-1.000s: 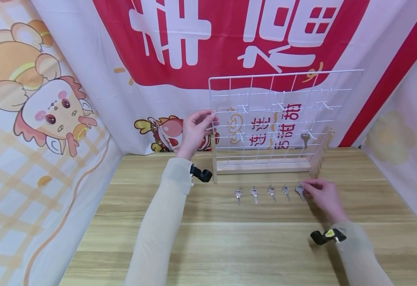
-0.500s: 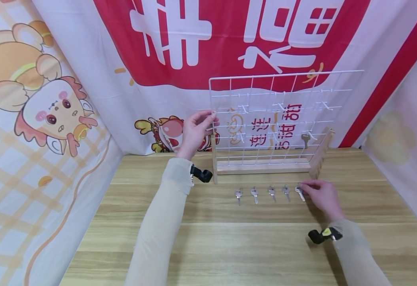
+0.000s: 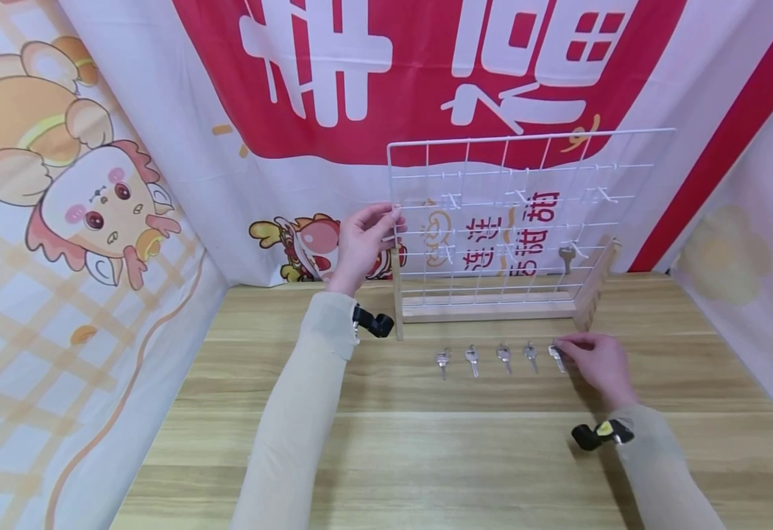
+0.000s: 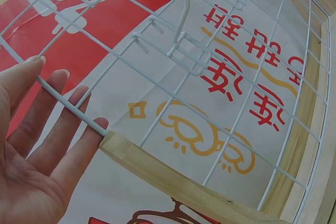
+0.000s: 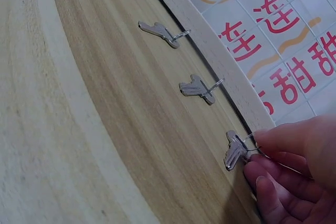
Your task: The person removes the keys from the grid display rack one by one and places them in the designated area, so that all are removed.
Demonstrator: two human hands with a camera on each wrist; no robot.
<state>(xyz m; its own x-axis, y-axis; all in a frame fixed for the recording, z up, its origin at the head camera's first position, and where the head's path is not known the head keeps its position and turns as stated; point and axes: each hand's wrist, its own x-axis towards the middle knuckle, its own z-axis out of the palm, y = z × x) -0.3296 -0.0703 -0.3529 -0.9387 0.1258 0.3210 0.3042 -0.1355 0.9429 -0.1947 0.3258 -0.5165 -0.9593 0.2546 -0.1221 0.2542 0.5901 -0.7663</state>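
My left hand (image 3: 362, 246) grips the outer left wire of a white wire grid rack (image 4: 119, 55), thumb on one side and fingers on the other. The grid stands upright in a wooden base (image 3: 486, 313). At the right end of a row of keys, my right hand (image 3: 598, 364) pinches the small metal ring (image 5: 251, 142) of a silver key (image 5: 233, 153). That key is tilted close to the tabletop; whether it touches is unclear. Several other silver keys, such as one key (image 3: 503, 358), lie to its left. A darker key (image 3: 566, 258) hangs from a lower right hook on the grid.
Several white hooks, among them an upper hook (image 3: 517, 197), stick out from the grid. The wooden tabletop (image 3: 426, 456) reaches toward me. A printed cloth (image 3: 294, 184) hangs behind the rack, with more cloth along both sides.
My right hand has shifted slightly left and its wrist has turned a little, and the ringed key has changed angle with it. The left hand keeps its place on the grid.
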